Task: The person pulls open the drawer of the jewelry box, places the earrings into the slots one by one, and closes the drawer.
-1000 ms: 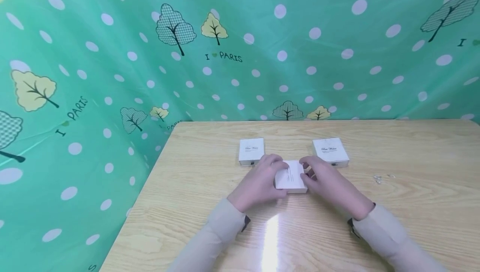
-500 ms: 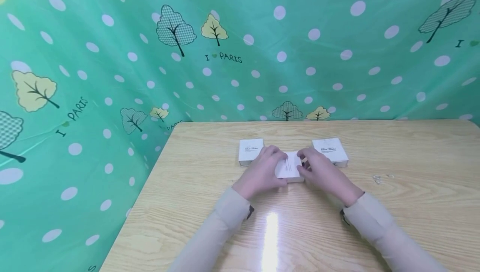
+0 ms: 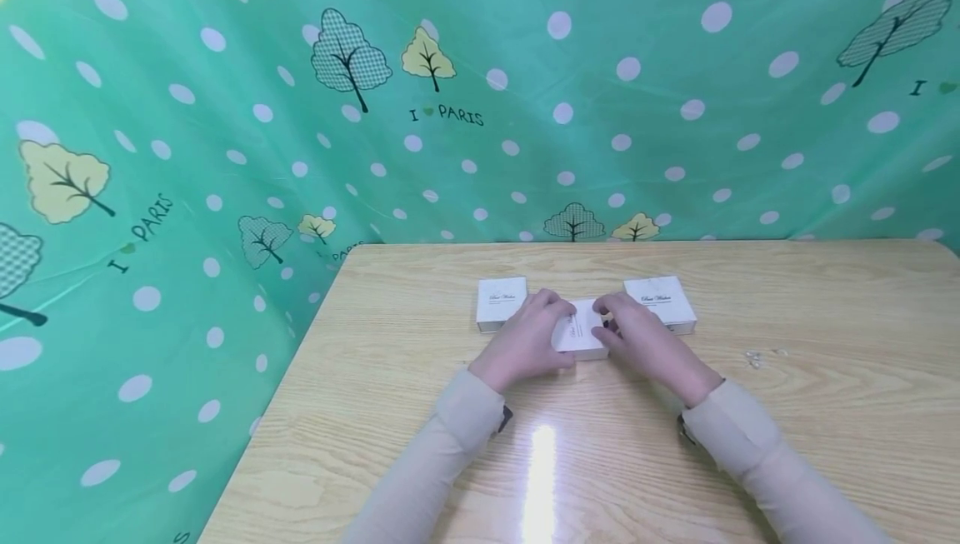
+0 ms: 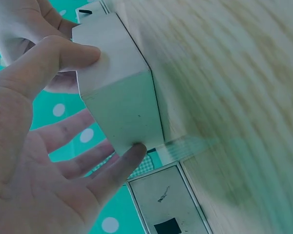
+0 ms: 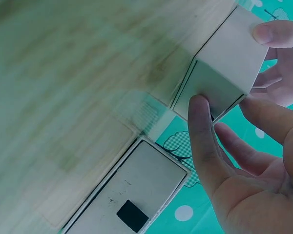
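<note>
A small white gift box (image 3: pixel 583 331) with dark lettering on its lid lies between my two hands near the table's back, turned so its lettering runs sideways. My left hand (image 3: pixel 528 344) grips its left part, thumb (image 4: pixel 85 56) pressed on the near side and other fingers round the far side. My right hand (image 3: pixel 648 346) holds the right end, with a fingertip (image 5: pixel 200 105) against the end face of the box (image 5: pixel 217 87). A bit of black tab shows beside that finger. My fingers hide much of both ends.
Behind my left hand stands a similar white box (image 3: pixel 501 302). Another white box (image 3: pixel 662 302) sits just behind my right hand, with a black pull tab (image 5: pixel 132 216) on its front. Small shiny pieces (image 3: pixel 754 358) lie on the wooden table (image 3: pixel 337 411). A green patterned curtain (image 3: pixel 450 177) hangs behind.
Both hands have carried the box a little away from my body, toward the table's back edge. The other boxes and the shiny pieces stay where they were.
</note>
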The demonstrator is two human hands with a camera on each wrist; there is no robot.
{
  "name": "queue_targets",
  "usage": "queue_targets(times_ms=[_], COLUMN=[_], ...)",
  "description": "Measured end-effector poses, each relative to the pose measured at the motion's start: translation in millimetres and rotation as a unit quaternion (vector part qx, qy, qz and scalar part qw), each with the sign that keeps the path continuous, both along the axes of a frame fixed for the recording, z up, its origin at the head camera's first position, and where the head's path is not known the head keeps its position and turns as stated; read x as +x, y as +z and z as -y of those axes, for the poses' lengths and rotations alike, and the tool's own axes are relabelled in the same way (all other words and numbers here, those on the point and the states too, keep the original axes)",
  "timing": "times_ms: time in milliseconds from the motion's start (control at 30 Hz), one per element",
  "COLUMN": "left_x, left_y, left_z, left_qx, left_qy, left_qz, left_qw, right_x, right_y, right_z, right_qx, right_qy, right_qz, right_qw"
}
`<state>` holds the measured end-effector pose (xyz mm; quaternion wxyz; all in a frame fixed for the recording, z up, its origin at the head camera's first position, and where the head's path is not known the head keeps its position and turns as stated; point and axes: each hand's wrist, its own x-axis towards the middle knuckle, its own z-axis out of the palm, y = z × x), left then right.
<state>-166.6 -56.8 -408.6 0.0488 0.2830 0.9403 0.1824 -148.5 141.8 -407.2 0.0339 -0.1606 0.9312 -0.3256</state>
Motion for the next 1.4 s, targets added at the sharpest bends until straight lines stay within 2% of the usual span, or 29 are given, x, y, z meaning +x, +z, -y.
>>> queue_targets(times_ms=[200, 367, 567, 900, 1400], left_x=[-0.6, -0.3, -2.2, -7.0, -15.9], left_y=[0.3, 5.8, 13.5, 17.3, 16.5], left_z=[-0.1, -1.2, -7.6, -28.4, -59.7], left_qx=[-0.014, -0.025, -0.008, -0.011, -0.026], left_qy=[0.001, 0.001, 0.0, -0.029, -0.045], left_qz=[0.005, 0.012, 0.015, -0.007, -0.015], left_qw=[0.9999, 0.9996, 0.9999, 0.9995, 0.9985], right_x=[1.2, 4.7, 9.0, 15.9, 16.7], right_y=[1.4, 6.3, 12.9, 24.1, 26.8], right_z=[-0.4, -4.9, -15.6, -38.4, -76.3], right_qx=[0.012, 0.005, -0.001, 0.004, 0.015], right_qy=[-0.001, -0.01, -0.007, -0.022, -0.061], right_qz=[0.007, 0.011, -0.023, -0.055, -0.038], right_qw=[0.9999, 0.9999, 0.9997, 0.9982, 0.9973])
